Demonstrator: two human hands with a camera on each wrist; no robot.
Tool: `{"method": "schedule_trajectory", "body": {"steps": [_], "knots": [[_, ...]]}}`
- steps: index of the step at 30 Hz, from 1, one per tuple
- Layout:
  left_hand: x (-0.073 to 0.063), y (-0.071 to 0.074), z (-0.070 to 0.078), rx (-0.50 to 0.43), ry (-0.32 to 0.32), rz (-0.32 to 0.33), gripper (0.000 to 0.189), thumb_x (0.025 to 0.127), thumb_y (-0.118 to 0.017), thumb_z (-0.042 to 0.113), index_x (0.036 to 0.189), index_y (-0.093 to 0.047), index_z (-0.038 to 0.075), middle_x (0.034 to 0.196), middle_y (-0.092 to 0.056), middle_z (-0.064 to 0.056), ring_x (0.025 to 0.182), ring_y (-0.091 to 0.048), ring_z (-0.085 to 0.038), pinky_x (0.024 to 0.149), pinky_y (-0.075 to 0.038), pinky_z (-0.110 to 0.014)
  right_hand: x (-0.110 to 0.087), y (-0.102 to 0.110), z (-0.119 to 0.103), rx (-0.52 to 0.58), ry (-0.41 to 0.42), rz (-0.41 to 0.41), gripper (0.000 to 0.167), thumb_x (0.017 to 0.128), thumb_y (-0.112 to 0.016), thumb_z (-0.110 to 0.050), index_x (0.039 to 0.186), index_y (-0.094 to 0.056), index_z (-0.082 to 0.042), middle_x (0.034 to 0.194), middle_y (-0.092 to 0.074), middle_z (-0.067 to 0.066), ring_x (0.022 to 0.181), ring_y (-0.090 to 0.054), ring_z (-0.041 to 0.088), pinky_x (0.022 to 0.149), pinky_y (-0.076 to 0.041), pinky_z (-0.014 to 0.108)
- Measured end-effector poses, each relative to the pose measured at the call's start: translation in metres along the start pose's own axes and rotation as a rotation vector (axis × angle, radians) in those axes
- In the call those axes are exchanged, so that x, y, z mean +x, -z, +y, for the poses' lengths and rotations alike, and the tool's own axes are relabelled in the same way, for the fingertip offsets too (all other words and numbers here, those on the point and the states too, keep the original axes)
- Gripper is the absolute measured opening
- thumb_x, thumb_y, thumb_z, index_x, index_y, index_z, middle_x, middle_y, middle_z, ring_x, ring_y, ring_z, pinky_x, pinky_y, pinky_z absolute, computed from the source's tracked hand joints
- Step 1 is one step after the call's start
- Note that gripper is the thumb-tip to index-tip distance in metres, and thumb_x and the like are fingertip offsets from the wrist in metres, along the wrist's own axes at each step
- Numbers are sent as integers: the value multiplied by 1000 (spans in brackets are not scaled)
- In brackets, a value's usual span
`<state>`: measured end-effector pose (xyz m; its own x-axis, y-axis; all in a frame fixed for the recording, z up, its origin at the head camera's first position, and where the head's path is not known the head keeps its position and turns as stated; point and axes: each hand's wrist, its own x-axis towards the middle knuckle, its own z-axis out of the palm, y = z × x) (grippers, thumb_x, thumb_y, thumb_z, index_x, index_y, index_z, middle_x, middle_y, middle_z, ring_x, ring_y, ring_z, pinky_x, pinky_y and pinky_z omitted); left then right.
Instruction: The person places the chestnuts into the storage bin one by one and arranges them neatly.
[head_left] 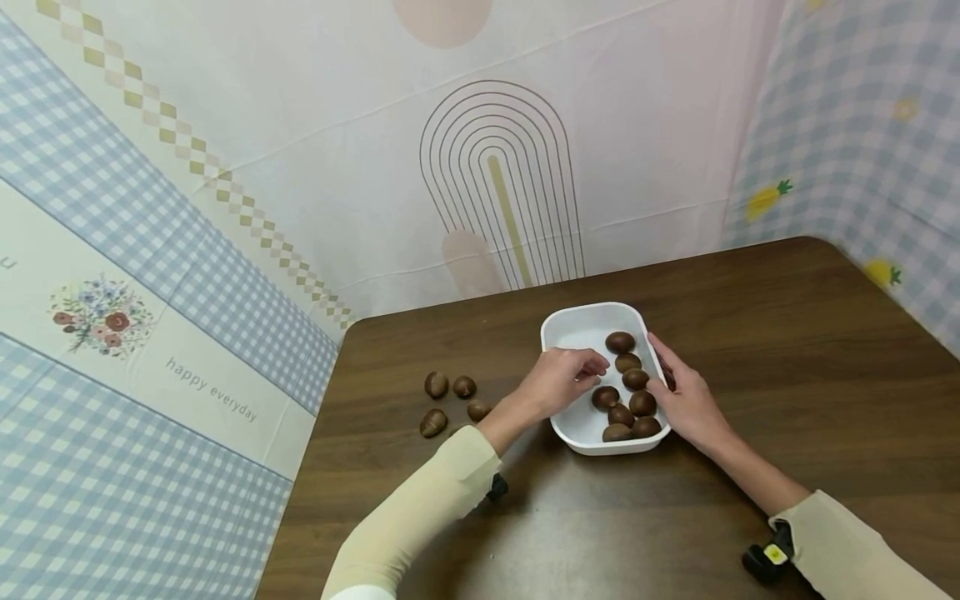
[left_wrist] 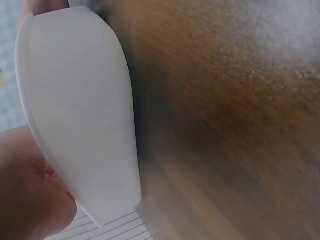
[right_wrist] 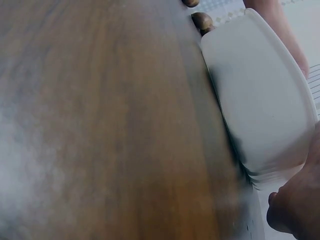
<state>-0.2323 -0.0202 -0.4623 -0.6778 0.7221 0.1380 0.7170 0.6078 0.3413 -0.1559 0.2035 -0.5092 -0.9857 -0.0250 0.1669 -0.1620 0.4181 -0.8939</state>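
Note:
A white tray (head_left: pixel 576 427) rests on the table, with several brown chestnuts (head_left: pixel 619 342) along its right side and front. My left hand (head_left: pixel 558 379) reaches over the tray's left rim, fingers loosely bent above its inside, and nothing shows between thumb and fingers. With my right hand (head_left: pixel 693 408) I grip the tray's right wall, the thumb over the rim and the fingers along the outside. In the left wrist view the tray's outer wall (left_wrist: pixel 82 110) stands beside the left hand (left_wrist: pixel 30 185). The right wrist view shows the right hand (right_wrist: pixel 297 200) against the tray's end.
Several more chestnuts (head_left: pixel 436 384) lie on the wooden table (head_left: pixel 585 525) left of the tray, partly hidden by my left forearm. A patterned cloth (head_left: pixel 337 167) hangs behind the table's far edge, and checked cloth (head_left: pixel 847 167) borders it on the right.

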Motion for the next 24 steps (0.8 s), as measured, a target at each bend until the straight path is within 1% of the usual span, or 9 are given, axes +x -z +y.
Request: {"method": "schedule_trajectory", "body": {"steps": [2,5,11,14,18,24], "knots": [[0,0,3,11,-14,-22,18,99,-78,15,118,-78,13,108,-80,7,99,-72,2,90,-48,-9,0,0,0,8,-5,-1,72,104,-51,-1,170,-24,-12,165,-34,30,146,-41,50,112,-38,66],[0,1,6,28,-20,-63,20,99,-80,20,117,-78,14,107,-80,8,98,-72,2,90,-49,-10,0,0,0,14,-14,-3,72,104,-50,-1,170,-24,-13,167,-31,28,147,-39,50,113,-37,67],[-1,1,9,34,-17,-132,25,98,-81,26,120,-78,15,108,-80,8,98,-71,3,87,-49,-10,0,0,0,12,-2,-2,72,104,-51,-1,170,-24,-13,164,-36,31,144,-43,50,110,-40,65],[-1,0,10,40,-15,-141,26,98,-81,26,121,-78,15,110,-79,8,100,-70,2,87,-49,-11,0,0,0,5,-2,0,72,104,-51,-1,170,-25,-12,164,-36,30,143,-44,49,109,-42,64],[1,-1,10,62,-15,-131,26,98,-81,27,121,-78,16,110,-79,9,101,-70,1,88,-49,-12,1,0,-1,12,-10,-3,72,104,-50,-1,170,-24,-12,166,-34,29,145,-43,49,111,-40,65],[5,-3,13,76,-26,-121,25,97,-81,25,120,-78,15,108,-79,9,100,-71,-1,88,-50,-14,0,-1,0,7,1,2,72,104,-51,1,170,-25,-11,161,-39,33,140,-47,49,107,-43,65]]}}
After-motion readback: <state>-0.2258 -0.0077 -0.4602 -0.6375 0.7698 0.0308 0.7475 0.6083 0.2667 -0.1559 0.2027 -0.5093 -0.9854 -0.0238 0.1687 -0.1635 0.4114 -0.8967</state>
